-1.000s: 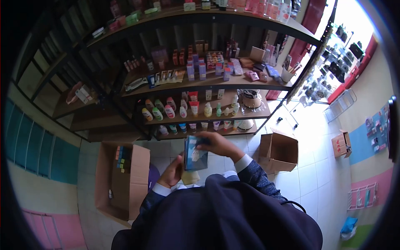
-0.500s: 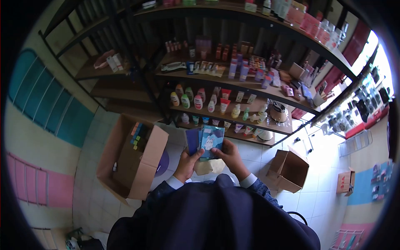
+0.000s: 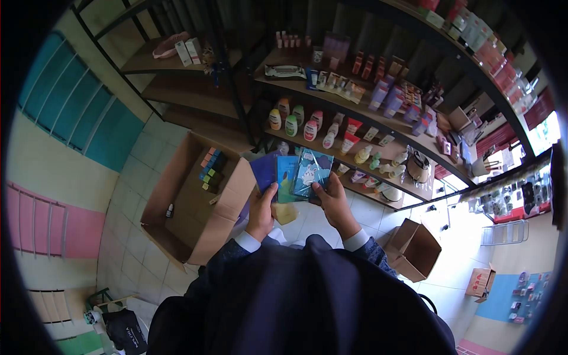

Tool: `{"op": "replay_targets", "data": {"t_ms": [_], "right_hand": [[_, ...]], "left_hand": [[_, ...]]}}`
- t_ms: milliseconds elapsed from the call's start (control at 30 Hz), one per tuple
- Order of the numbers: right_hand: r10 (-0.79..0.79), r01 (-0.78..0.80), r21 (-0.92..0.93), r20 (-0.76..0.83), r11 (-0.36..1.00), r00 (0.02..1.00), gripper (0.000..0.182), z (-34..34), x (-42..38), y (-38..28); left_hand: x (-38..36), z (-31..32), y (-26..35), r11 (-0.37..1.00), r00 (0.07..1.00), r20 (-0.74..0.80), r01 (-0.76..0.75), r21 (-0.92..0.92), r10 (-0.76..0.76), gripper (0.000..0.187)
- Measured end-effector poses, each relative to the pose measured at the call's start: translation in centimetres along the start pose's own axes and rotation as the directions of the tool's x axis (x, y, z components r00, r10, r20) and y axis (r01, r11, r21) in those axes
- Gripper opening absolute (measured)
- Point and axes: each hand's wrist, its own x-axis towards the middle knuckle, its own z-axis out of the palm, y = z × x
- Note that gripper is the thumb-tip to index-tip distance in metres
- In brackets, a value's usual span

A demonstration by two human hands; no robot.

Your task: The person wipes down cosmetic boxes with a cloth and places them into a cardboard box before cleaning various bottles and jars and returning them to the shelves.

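Note:
In front of my body, both hands hold several thin, flat, notebook-sized packets spread like a fan. My left hand (image 3: 261,212) pinches the left side, where a purple packet (image 3: 264,170) and a light blue packet (image 3: 286,168) show. My right hand (image 3: 332,204) has its thumb on a dark teal packet (image 3: 312,171) printed with a white rabbit, which overlaps the blue one. The fingers beneath the packets are hidden. Just below them, a pale yellow item (image 3: 285,213) shows between my wrists.
A large open cardboard box (image 3: 232,204) on the left holds small coloured boxes (image 3: 211,168) and a little bottle. Ahead, a dark-framed shelf (image 3: 349,102) carries bottles (image 3: 310,130) and cosmetics. A smaller open carton (image 3: 412,248) stands right; a black bag (image 3: 124,329) lies lower left.
The packets have been fanned wider, so the light blue one shows more beside the rabbit one. My view has turned, tilting the shelves and bringing the black bag further into sight.

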Motion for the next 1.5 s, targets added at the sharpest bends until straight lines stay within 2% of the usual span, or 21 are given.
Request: {"op": "replay_targets", "data": {"t_ms": [67,200,233,300,333,367,467,533,633,733,800,900,933,1000,1100,1200,1267,1333,1400,1467,1500], "right_hand": [[0.055,-0.050,0.065,-0.073,0.997,0.996,0.037,1.3,2.0,0.5],[0.070,-0.070,0.009,-0.091,0.998,0.993,0.037,4.1,6.3,1.1],[0.021,-0.021,0.003,-0.058,1.000,0.998,0.036,4.4,7.6,1.7],[-0.027,0.027,0.000,-0.017,1.000,0.999,0.036,5.9,9.3,1.3],[0.006,-0.001,0.090,-0.057,0.996,0.998,0.035,6.6,9.9,0.8],[0.041,-0.023,0.181,-0.096,0.983,0.994,0.034,7.4,10.5,0.4],[0.014,0.002,0.209,-0.078,0.978,0.997,0.032,8.4,12.6,1.1],[-0.001,0.010,0.204,-0.040,0.979,0.999,0.032,9.5,13.6,1.9],[0.020,-0.020,0.002,-0.018,1.000,1.000,0.037,12.0,14.5,3.0],[-0.044,0.043,0.033,0.038,0.999,0.998,0.038,14.2,15.1,3.8],[-0.014,0.013,0.016,0.075,1.000,0.997,0.037,15.0,15.6,3.9],[0.087,-0.129,0.179,0.224,0.975,0.971,0.035,16.6,16.1,3.7],[0.091,-0.135,0.173,0.242,0.976,0.966,0.035,17.0,16.3,3.8],[0.281,-0.340,0.134,0.329,0.931,0.901,0.028,17.6,17.0,4.2],[0.305,-0.366,0.086,0.397,0.927,0.866,0.025,19.4,18.6,4.4],[0.335,-0.378,0.008,0.442,0.926,0.832,0.030,21.4,21.0,4.7],[0.313,-0.351,0.005,0.442,0.936,0.841,0.031,23.4,23.9,4.0],[0.325,-0.433,0.174,0.436,0.885,0.840,0.029,26.3,27.1,1.9],[0.335,-0.444,0.115,0.498,0.889,0.800,0.028,28.9,31.2,0.9],[0.314,-0.428,0.154,0.474,0.890,0.823,0.029,32.2,35.7,1.8],[0.398,-0.559,0.212,0.509,0.802,0.764,0.031,33.5,38.6,2.9]], "left_hand": [[1.6,-0.9,0.8,0.999,0.999,-0.040,-0.018,-0.027,0.017,0.029],[4.7,-2.8,2.7,0.980,0.999,0.048,-0.024,0.200,0.015,0.033],[5.5,-3.3,3.2,0.960,0.997,0.069,-0.043,0.278,0.024,0.035],[7.1,-3.6,4.8,0.978,0.999,0.022,-0.048,0.201,0.044,0.034],[7.9,-3.8,5.7,0.990,0.998,-0.016,-0.056,0.126,0.059,0.034],[8.8,-4.5,6.5,0.990,0.998,-0.043,-0.048,0.136,0.054,0.031],[10.8,-6.3,8.5,0.985,1.000,-0.022,-0.014,0.171,0.018,0.035],[11.5,-7.0,9.3,0.985,1.000,-0.002,-0.008,0.173,0.008,0.034],[11.7,-7.5,10.3,0.979,1.000,0.007,-0.018,0.204,0.017,0.032],[11.6,-8.3,11.1,0.986,0.998,-0.007,-0.057,0.156,0.059,0.030],[11.6,-8.9,11.8,0.984,0.995,-0.056,-0.076,0.163,0.086,0.029],[11.3,-10.5,12.6,0.983,0.995,-0.052,-0.080,0.162,0.089,0.030],[11.4,-11.2,12.8,0.983,0.998,-0.027,-0.046,0.180,0.052,0.031],[11.4,-12.3,12.9,0.969,0.996,-0.026,-0.082,0.234,0.090,0.031],[11.5,-14.0,14.2,0.914,0.996,0.003,-0.082,0.397,0.088,0.038],[10.5,-13.3,16.4,0.954,0.984,-0.108,-0.108,0.278,0.143,0.043],[10.6,-15.2,16.0,0.927,0.962,-0.198,-0.109,0.359,0.190,0.042],[10.8,-17.2,15.5,0.977,0.928,-0.343,-0.080,0.197,0.145,0.036],[10.5,-17.7,16.2,0.988,0.923,-0.358,-0.110,0.113,0.144,0.029],[10.6,-18.2,16.5,0.989,0.887,-0.446,-0.148,-0.031,0.119,0.023],[10.6,-18.6,16.5,0.987,0.880,-0.458,-0.160,-0.033,0.127,0.022]]}}
